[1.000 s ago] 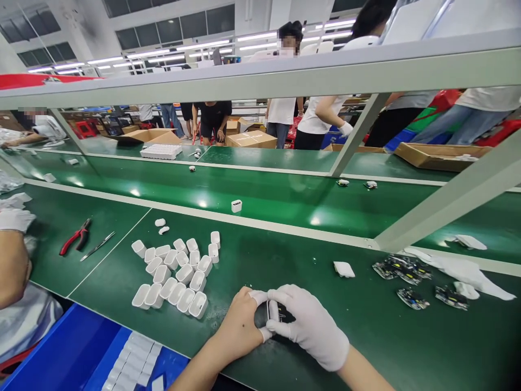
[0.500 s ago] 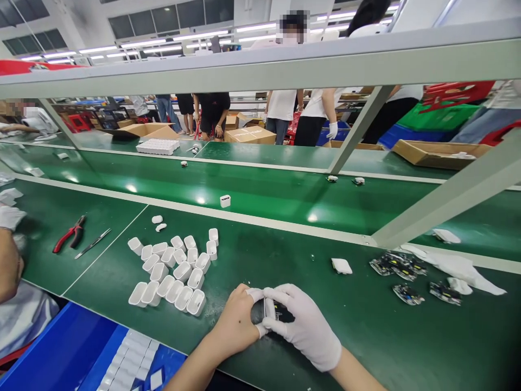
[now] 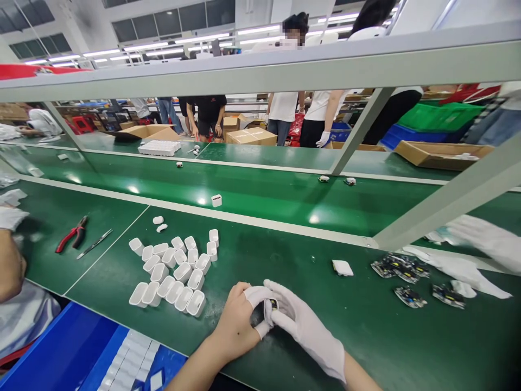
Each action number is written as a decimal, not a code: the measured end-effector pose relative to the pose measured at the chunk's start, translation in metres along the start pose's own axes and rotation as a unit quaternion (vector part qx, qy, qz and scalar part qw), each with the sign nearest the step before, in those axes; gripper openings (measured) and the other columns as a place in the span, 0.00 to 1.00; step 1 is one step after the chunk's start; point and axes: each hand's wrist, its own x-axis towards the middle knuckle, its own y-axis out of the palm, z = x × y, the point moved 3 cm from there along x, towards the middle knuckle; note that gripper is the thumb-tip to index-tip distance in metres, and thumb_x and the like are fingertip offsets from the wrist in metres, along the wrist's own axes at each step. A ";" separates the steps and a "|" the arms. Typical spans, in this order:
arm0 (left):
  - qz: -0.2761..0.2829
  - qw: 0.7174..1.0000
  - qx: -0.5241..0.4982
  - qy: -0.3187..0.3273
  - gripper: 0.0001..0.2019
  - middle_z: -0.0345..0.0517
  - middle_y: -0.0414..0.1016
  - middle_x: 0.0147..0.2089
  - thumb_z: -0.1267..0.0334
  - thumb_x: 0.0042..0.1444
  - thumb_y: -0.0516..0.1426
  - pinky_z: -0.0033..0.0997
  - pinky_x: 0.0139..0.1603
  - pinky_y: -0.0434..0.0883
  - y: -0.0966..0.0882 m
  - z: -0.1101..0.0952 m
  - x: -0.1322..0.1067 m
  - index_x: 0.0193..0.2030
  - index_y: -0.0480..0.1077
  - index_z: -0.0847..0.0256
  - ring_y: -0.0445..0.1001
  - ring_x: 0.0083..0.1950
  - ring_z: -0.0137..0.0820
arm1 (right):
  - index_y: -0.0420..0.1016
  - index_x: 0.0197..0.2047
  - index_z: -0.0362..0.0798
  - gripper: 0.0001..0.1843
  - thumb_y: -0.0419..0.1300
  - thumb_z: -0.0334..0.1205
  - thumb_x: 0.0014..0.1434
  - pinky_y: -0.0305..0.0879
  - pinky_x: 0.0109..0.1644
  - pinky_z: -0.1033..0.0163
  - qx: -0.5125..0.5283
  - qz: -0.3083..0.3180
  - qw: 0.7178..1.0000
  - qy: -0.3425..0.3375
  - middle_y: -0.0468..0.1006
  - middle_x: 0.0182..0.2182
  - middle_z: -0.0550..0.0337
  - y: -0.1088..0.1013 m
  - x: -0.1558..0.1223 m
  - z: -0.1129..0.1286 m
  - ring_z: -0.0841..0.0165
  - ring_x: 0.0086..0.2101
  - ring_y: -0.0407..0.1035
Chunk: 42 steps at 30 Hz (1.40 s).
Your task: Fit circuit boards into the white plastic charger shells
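A worker's left hand [image 3: 240, 320], its thumb and forefinger sheathed in white, pinches a small dark-and-white part [image 3: 268, 310] just above the near edge of a green bench [image 3: 260, 255]. The right hand [image 3: 303, 331], in a white glove, curves around the part from the other side, thumb against it and fingers bent; whether it also grips cannot be told, as the fingers hide much of the part.

To the left of the hands stands a loose cluster of white shells [image 3: 184, 271], most with their open ends up, two small white pieces [image 3: 158, 220] just beyond them. Farther left, pliers [image 3: 72, 233] with red-and-black handles lie near tweezers [image 3: 94, 244], close to a co-worker's arm [image 3: 10, 266]. Below the bench edge, a blue bin [image 3: 52, 347] shows at lower left.

To the right, a white block [image 3: 342, 267] lies apart from a heap of dark boards [image 3: 401, 267], with two more boards [image 3: 410, 297] nearer the worker and a white cloth [image 3: 476, 278] beside the heap. A co-worker's gloved hand [image 3: 484, 239] reaches in at far right. Beyond the bench, a white case [image 3: 216, 201] sits on a green belt [image 3: 277, 201], and people stand near cartons [image 3: 251, 137] in the background
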 end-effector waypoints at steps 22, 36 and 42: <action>0.055 0.990 -0.064 -0.111 0.27 0.48 0.74 0.53 0.76 0.44 0.60 0.41 0.57 0.68 0.008 0.012 -0.001 0.54 0.69 0.59 0.71 0.54 0.39 | 0.71 0.51 0.54 0.22 0.57 0.30 0.54 0.68 0.49 0.50 -0.347 -0.102 0.903 -0.231 0.73 0.44 0.54 0.003 -0.012 0.027 0.59 0.45 0.68; 0.079 0.990 -0.057 -0.106 0.23 0.47 0.76 0.49 0.72 0.46 0.63 0.40 0.52 0.68 0.005 0.004 0.001 0.50 0.71 0.58 0.70 0.49 0.39 | 0.68 0.56 0.50 0.23 0.60 0.38 0.56 0.72 0.47 0.58 -0.262 -0.109 0.933 -0.219 0.76 0.41 0.57 -0.011 -0.015 0.023 0.64 0.40 0.73; 0.078 0.990 -0.041 -0.106 0.24 0.47 0.76 0.48 0.72 0.45 0.63 0.43 0.52 0.68 0.005 0.005 0.000 0.52 0.70 0.57 0.70 0.49 0.41 | 0.73 0.52 0.53 0.18 0.60 0.34 0.57 0.72 0.46 0.58 -0.287 -0.106 0.916 -0.260 0.77 0.41 0.56 -0.008 -0.011 0.023 0.64 0.40 0.73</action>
